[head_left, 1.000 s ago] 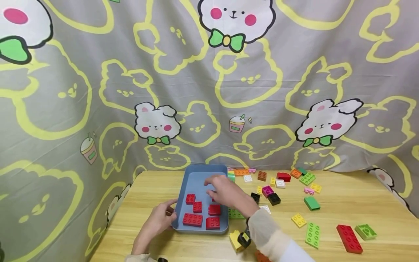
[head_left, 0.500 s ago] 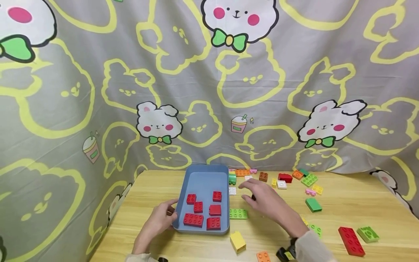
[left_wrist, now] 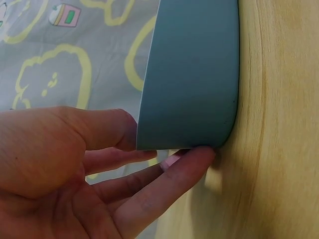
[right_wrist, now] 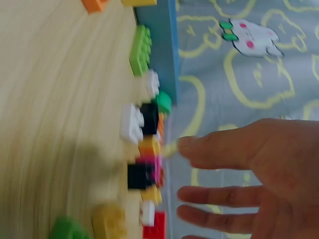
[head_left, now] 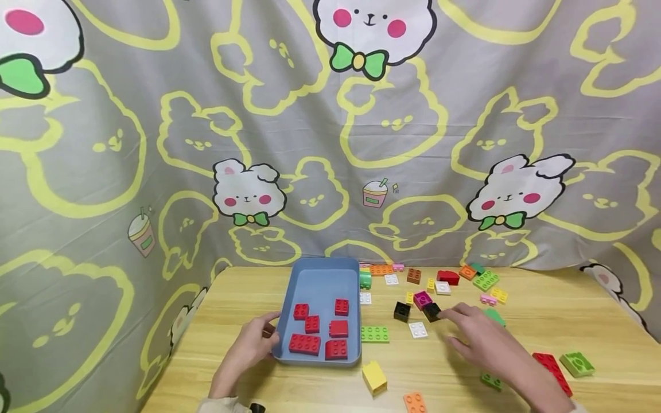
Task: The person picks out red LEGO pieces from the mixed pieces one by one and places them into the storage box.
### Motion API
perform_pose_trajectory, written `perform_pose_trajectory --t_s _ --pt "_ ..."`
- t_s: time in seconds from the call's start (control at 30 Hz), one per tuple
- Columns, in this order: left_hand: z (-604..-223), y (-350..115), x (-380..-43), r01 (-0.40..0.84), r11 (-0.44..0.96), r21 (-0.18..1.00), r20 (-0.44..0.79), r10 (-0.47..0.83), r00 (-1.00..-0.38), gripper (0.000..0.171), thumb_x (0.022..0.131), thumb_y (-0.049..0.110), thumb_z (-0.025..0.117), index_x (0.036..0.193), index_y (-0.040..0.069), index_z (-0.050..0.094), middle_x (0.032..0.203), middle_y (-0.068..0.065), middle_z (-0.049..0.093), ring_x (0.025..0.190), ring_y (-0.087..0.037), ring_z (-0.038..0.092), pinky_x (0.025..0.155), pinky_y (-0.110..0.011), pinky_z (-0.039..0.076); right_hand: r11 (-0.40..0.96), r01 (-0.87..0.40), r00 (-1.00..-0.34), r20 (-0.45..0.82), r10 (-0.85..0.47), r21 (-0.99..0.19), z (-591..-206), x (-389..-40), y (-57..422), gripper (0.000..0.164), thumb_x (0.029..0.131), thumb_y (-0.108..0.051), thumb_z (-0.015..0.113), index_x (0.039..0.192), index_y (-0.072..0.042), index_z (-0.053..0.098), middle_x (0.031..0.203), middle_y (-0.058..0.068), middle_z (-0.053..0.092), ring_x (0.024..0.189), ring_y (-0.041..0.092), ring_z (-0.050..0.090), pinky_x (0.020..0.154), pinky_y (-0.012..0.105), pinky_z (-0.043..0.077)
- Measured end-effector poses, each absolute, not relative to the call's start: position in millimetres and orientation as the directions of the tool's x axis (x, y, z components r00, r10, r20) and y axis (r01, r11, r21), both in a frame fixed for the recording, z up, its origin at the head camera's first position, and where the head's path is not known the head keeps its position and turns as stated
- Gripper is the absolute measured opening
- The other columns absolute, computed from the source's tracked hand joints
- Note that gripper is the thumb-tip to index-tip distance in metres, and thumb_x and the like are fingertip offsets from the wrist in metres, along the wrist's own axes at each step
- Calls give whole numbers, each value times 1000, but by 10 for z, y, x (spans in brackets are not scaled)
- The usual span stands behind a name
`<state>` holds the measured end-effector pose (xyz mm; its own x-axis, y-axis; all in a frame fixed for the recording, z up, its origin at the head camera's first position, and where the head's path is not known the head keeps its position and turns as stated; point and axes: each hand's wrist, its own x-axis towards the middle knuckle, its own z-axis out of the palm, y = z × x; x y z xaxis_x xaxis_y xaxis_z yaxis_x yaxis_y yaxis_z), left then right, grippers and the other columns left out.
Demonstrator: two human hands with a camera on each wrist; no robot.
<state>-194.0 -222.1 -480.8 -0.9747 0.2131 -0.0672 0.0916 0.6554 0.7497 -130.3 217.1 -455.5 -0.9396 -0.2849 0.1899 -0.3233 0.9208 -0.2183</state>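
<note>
The blue tray (head_left: 316, 281) stands on the table with several red bricks in it, among them a long one (head_left: 304, 344) and a square one (head_left: 342, 307). My left hand (head_left: 254, 339) holds the tray's left side; in the left wrist view the thumb meets the rim and fingertips touch the outer wall (left_wrist: 192, 74). To the right, my right hand (head_left: 477, 335) hovers over the table, holding nothing, with fingers apart in the right wrist view. Its fingertips are nearest a black brick (head_left: 432, 312). Under its forearm lies a partly covered long red brick (head_left: 552, 370).
Loose bricks of several colours lie right of the tray: a yellow one (head_left: 374, 377), an orange one (head_left: 415, 402), a green plate (head_left: 374, 334) and a white one (head_left: 418, 330). Another red brick (head_left: 447, 278) is near the patterned curtain (head_left: 413, 143) behind the table.
My right hand has moved from above the tray rightward over the loose bricks. A red brick at the tray's upper right, covered by that hand earlier, now shows. My left hand stays put.
</note>
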Motion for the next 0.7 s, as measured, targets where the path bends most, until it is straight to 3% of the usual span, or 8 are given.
perform_pose_trajectory --t_s 0.23,0.57,0.7 --pt "-4825 -2218 -1941 100 660 745 -60 216 -975 52 86 -7 59 138 -9 51 91 -17 63 80 -25 63 51 -29 60 937 -184 -981 4 -192 -297 -4563 -1186 2631 35 80 -23 77 112 -10 69 109 10 64 92 26 64 72 49 58" --pt "-4801 -2197 -1917 92 662 743 -62 206 -977 52 86 -7 58 137 -9 51 93 -19 64 81 -25 63 51 -30 60 947 -64 -983 -144 -114 -315 -4494 -1109 3122 34 83 -24 75 109 -3 66 97 12 68 88 33 64 72 53 55" --pt "-4792 -2196 -1914 91 667 739 -56 196 -979 52 86 -7 59 137 -8 52 93 -19 65 82 -25 63 52 -30 60 956 -8 -976 -205 -71 -294 -4503 -1095 3236 30 83 -22 75 102 -2 65 89 9 67 78 27 61 65 49 54"
